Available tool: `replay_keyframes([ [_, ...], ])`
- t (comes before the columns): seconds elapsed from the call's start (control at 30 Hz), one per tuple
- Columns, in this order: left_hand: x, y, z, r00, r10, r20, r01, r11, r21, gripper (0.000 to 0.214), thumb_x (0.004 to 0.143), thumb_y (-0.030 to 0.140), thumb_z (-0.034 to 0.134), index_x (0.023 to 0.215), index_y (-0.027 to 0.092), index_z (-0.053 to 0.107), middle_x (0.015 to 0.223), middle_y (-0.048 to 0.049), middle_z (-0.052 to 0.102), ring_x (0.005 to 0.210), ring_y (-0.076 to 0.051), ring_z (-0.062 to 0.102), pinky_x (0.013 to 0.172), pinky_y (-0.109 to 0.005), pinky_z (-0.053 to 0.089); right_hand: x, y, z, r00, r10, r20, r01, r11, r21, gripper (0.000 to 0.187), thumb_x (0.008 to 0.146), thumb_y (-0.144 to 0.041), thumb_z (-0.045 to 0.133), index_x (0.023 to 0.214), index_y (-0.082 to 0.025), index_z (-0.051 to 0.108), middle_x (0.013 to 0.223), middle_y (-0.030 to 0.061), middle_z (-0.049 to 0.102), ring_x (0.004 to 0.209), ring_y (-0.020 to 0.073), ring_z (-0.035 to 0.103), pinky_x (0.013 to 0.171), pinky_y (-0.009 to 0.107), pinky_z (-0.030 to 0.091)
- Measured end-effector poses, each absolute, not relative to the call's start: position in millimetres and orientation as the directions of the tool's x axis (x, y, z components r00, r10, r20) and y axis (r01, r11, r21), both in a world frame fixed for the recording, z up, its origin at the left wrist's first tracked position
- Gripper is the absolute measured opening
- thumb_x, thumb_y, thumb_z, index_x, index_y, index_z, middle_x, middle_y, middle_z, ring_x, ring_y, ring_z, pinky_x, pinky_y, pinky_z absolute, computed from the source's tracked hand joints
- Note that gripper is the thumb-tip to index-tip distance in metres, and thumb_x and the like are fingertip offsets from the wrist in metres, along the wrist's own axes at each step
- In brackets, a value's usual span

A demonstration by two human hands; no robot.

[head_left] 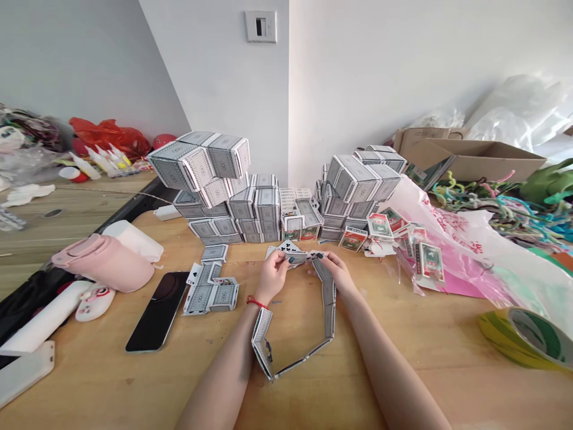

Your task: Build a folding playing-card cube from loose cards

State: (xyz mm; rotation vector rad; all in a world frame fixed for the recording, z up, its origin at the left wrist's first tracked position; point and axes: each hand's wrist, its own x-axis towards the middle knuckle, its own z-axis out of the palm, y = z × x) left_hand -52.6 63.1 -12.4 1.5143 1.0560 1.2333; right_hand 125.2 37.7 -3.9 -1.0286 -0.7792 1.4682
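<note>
We are working on a chain of cards (330,310), playing cards folded and slotted one into the next, which lies as a loop on the wooden table (447,370) just in front of us. Its right side and lower edge are linked into one continuous band. The left side rises toward our left wrist and passes behind it, so we cannot tell whether that stretch is joined. The open work seems to be at the far end of the loop, where a few face-up cards (290,246) fan out between our hands. By our judgement the loop is mostly assembled and the closing joint is what is left.

Our left hand (273,276) has its fingers curled in, thumb and fingertips pinching the far end of the chain. Our right hand (336,273) meets it from the other side, its fingers likewise closed on the cards there. Neither hand is spread loose.

Behind the loop stand two heaps of finished card cubes (215,179), and a small pile of folded cards (210,292) lies to our left, near a phone (159,310).
</note>
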Motion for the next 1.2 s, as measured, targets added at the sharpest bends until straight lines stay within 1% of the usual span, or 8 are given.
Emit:
replay_keyframes([
  [0.2, -53.1, 61.8, -13.2, 0.127, 0.957, 0.261, 0.131, -0.277, 0.952, 0.013, 0.079, 0.029, 0.052, 0.075, 0.017, 0.050, 0.068, 0.0002, 0.053, 0.065, -0.012, 0.053, 0.061, -0.022, 0.042, 121.5, 36.3, -0.6, -0.013, 0.990, -0.142, -0.389, -0.136, -0.911, 0.035, 0.063, -0.052, 0.068, 0.074, -0.022, 0.052, 0.082, 0.0031, 0.067, 0.082, 0.0242, 0.065, 0.066, 0.035, 0.053],
  [0.37, -53.7, 60.8, -13.1, 0.114, 0.960, 0.254, 0.140, -0.268, 0.953, 0.014, 0.078, 0.030, 0.053, 0.074, 0.018, 0.051, 0.066, 0.0002, 0.053, 0.063, -0.012, 0.052, 0.058, -0.021, 0.040, 119.8, 35.3, 2.6, 0.029, 0.990, -0.135, -0.327, -0.118, -0.938, 0.035, 0.066, -0.055, 0.064, 0.073, -0.022, 0.052, 0.077, 0.0031, 0.066, 0.083, 0.0232, 0.064, 0.062, 0.033, 0.053],
  [0.57, -52.6, 60.2, -16.8, 0.148, 0.947, 0.286, 0.157, -0.308, 0.938, 0.014, 0.080, 0.030, 0.051, 0.074, 0.018, 0.051, 0.067, -0.0005, 0.055, 0.065, -0.013, 0.054, 0.062, -0.023, 0.042, 119.0, 35.8, 2.5, 0.058, 0.990, -0.129, -0.317, -0.104, -0.943, 0.037, 0.065, -0.055, 0.064, 0.069, -0.022, 0.050, 0.076, 0.0035, 0.066, 0.080, 0.0221, 0.064, 0.060, 0.031, 0.052],
  [0.8, -51.7, 58.6, -16.3, 0.113, 0.947, 0.301, 0.193, -0.318, 0.928, 0.015, 0.078, 0.030, 0.055, 0.069, 0.018, 0.052, 0.063, 0.0007, 0.055, 0.062, -0.013, 0.053, 0.060, -0.022, 0.041, 117.6, 36.5, -0.1, 0.081, 0.991, -0.106, -0.304, -0.076, -0.950, 0.034, 0.066, -0.052, 0.065, 0.066, -0.021, 0.051, 0.075, 0.0026, 0.064, 0.067, 0.0171, 0.061, 0.056, 0.030, 0.051],
  [0.87, -51.5, 57.8, -15.5, 0.120, 0.947, 0.297, 0.207, -0.317, 0.926, 0.012, 0.078, 0.029, 0.054, 0.073, 0.018, 0.056, 0.065, 0.0000, 0.058, 0.063, -0.013, 0.055, 0.060, -0.022, 0.042, 117.5, 36.3, 0.6, 0.071, 0.992, -0.103, -0.309, -0.076, -0.948, 0.034, 0.066, -0.052, 0.066, 0.066, -0.021, 0.051, 0.073, 0.0021, 0.063, 0.067, 0.0168, 0.060, 0.058, 0.031, 0.052],
  [0.97, -50.4, 56.7, -14.8, 0.157, 0.937, 0.313, 0.245, -0.344, 0.907, 0.014, 0.080, 0.027, 0.051, 0.085, 0.019, 0.062, 0.077, -0.0032, 0.065, 0.072, -0.016, 0.060, 0.065, -0.025, 0.044, 116.3, 36.0, 2.0, 0.060, 0.993, -0.098, -0.305, -0.075, -0.949, 0.032, 0.065, -0.050, 0.068, 0.066, -0.021, 0.053, 0.069, 0.0008, 0.061, 0.069, 0.0171, 0.059, 0.060, 0.032, 0.053],
  [1.03, -48.9, 56.3, -14.8, 0.179, 0.929, 0.324, 0.264, -0.362, 0.894, 0.016, 0.081, 0.026, 0.051, 0.087, 0.020, 0.065, 0.084, -0.0044, 0.068, 0.077, -0.018, 0.061, 0.069, -0.026, 0.045, 114.7, 35.8, 2.4, 0.067, 0.994, -0.091, -0.296, -0.067, -0.953, 0.032, 0.064, -0.049, 0.069, 0.065, -0.021, 0.055, 0.068, 0.0005, 0.060, 0.069, 0.0168, 0.059, 0.059, 0.032, 0.054],
  [1.2, -45.4, 57.6, -15.6, 0.192, 0.929, 0.316, 0.307, -0.363, 0.880, 0.019, 0.082, 0.025, 0.049, 0.088, 0.020, 0.067, 0.085, -0.0044, 0.069, 0.078, -0.018, 0.061, 0.071, -0.026, 0.045, 111.5, 35.4, -0.8, 0.091, 0.990, -0.109, -0.350, -0.071, -0.934, 0.032, 0.065, -0.049, 0.067, 0.077, -0.019, 0.065, 0.079, 0.0040, 0.064, 0.078, 0.0203, 0.060, 0.064, 0.035, 0.055],
])
